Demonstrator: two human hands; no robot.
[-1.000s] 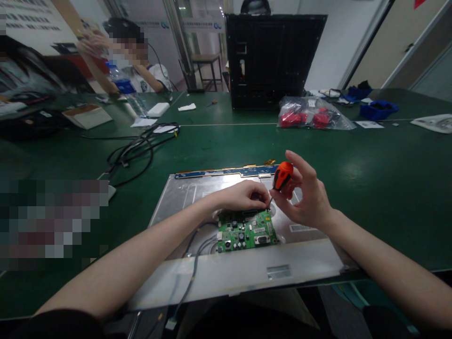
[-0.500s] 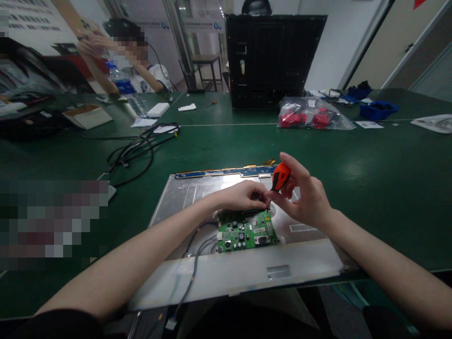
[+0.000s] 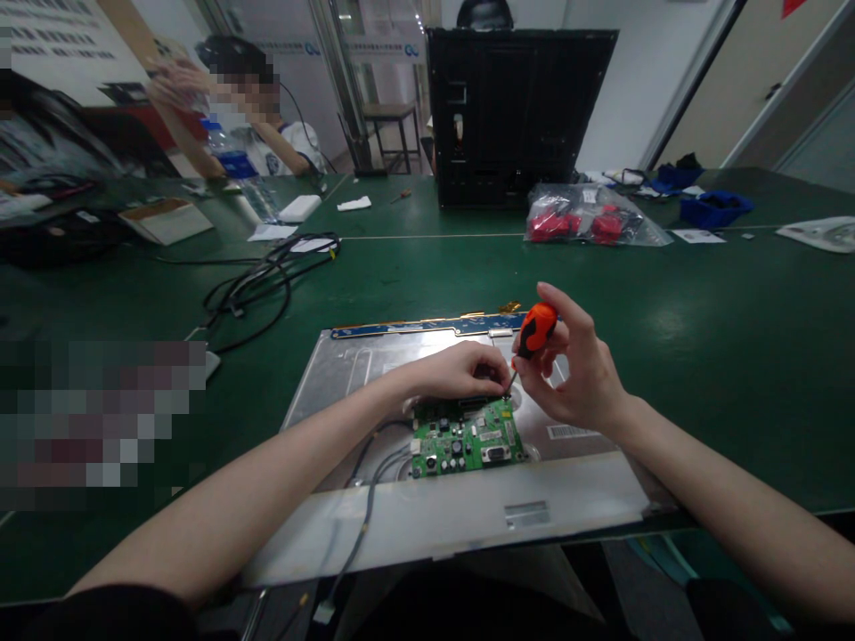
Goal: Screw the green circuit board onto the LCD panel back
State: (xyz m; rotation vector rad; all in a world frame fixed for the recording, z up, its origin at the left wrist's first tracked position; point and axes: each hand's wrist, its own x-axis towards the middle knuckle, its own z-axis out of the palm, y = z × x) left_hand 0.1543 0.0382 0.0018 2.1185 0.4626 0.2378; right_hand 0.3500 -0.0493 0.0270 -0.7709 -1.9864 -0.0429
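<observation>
My right hand grips an orange and black screwdriver, which leans with its tip down at the upper right corner of a green circuit board. Close by the tip, the fingers of my left hand are curled and pinched together over the board's far edge; whatever they hold is hidden. The board lies on the metal back of a flat display panel, which has a blue circuit strip along its far edge. Grey cables run from the board's left side over the panel's near edge.
Black cables lie coiled on the green table at left, near a water bottle. At the back stand a large black monitor and a plastic bag with red items. A person sits across at left.
The screwdriver and my right hand have shifted slightly up and right, exposing more of the shaft. The tip stays at the board's corner, and my left hand has barely moved.
</observation>
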